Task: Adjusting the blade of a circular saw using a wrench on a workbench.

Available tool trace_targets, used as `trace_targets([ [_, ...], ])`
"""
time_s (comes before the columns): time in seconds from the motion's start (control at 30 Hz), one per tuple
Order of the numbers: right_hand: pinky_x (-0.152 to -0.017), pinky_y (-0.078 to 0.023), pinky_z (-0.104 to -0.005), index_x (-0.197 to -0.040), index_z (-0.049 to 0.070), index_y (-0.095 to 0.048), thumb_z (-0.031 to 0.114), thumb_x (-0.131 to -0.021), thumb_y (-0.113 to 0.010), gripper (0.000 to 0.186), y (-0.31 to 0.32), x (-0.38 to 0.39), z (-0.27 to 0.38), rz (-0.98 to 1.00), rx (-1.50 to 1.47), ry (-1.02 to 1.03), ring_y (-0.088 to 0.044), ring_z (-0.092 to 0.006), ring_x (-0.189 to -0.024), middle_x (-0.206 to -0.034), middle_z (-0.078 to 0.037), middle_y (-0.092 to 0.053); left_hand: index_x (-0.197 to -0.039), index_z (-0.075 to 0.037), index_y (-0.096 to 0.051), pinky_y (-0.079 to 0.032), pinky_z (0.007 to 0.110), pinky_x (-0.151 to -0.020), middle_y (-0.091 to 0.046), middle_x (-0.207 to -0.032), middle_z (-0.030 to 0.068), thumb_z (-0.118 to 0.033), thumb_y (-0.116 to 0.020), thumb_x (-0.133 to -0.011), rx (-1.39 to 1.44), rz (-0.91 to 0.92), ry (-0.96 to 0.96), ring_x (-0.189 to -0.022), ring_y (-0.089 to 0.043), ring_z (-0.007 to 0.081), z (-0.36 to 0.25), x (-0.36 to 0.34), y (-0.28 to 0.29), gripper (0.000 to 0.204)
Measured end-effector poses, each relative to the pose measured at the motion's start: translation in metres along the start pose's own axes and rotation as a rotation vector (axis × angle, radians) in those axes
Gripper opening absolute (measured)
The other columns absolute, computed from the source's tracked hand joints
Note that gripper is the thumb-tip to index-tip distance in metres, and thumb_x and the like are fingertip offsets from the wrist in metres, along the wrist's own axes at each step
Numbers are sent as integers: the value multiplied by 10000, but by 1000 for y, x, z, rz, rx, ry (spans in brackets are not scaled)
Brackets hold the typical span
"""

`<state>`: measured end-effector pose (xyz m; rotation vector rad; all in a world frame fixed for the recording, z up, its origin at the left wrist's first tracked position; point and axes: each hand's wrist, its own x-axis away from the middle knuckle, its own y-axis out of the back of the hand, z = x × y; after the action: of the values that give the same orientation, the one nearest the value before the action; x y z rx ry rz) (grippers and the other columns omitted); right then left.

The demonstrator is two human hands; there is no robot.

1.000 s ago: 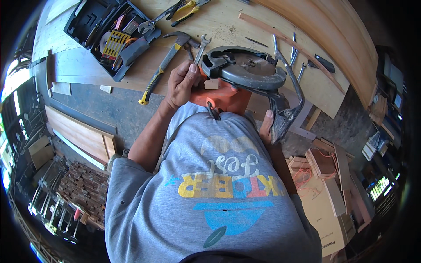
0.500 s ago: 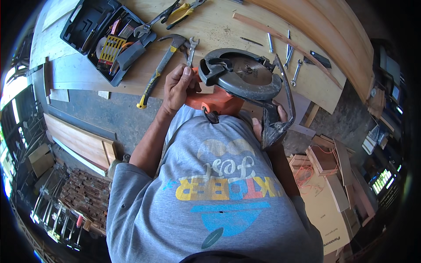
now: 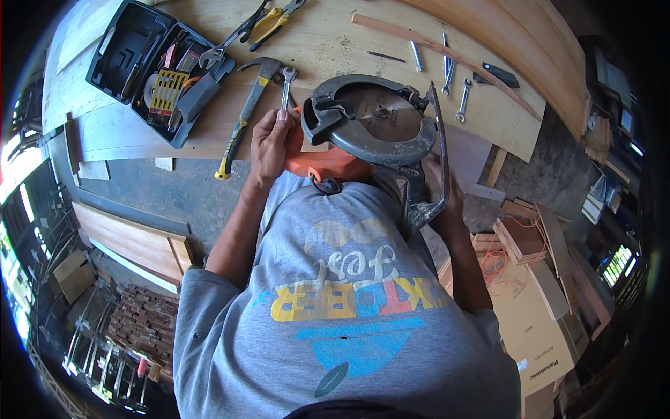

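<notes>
An orange and grey circular saw (image 3: 340, 164) is held up against my shirt, its round blade (image 3: 391, 115) facing upward. My left hand (image 3: 268, 148) is closed round a combination wrench (image 3: 287, 85), whose open end points up. That hand is right beside the saw's orange handle; whether it also grips the handle is hidden. At the saw's right side, my right hand (image 3: 438, 183) holds the tool by its base plate (image 3: 440, 133), which covers most of the fingers. A claw hammer (image 3: 246, 115) with a yellow and black handle lies on the workbench (image 3: 328, 42), left of the wrench.
An open dark toolbox (image 3: 183, 136) lies at the bench's left. Adjustable wrench (image 3: 213, 56), yellow pliers (image 3: 273, 28), a thin wood strip (image 3: 419, 42), a pencil (image 3: 386, 56) and several wrenches lie farther back. Boards (image 3: 132, 237) and a cardboard sheet (image 3: 530, 335) are on the floor.
My right hand has shifted behind the base plate, so its fingers show less. The saw has tilted slightly. My left hand still holds the wrench.
</notes>
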<state>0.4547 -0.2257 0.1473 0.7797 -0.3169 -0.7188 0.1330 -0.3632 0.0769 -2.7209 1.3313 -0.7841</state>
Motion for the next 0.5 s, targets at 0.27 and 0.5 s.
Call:
trace_targets([
  [0.27,-1006,-502,-342,-1277,-43,-646,156,-1033,-572,323,28,-60,2,-271,-238,-284,-658,-237,-1134,-1242,-165,-695,-907,-38,-625,-383,204,-583,-566,-763,12,-258,-525,-1084,-82,27,30,-640,-438,73,-7,-1,9,299],
  [0.5,-1058,-454,-325,-1327,-70,-600,268,-1036,-612,446,13,-117,8,-134,-495,-497,-605,-240,-1210,-1313,-194,-640,-900,-26,-604,-423,226,-544,-574,-743,47,-308,-558,-1064,-314,-124,156,-610,-470,91,15,-15,17,329],
])
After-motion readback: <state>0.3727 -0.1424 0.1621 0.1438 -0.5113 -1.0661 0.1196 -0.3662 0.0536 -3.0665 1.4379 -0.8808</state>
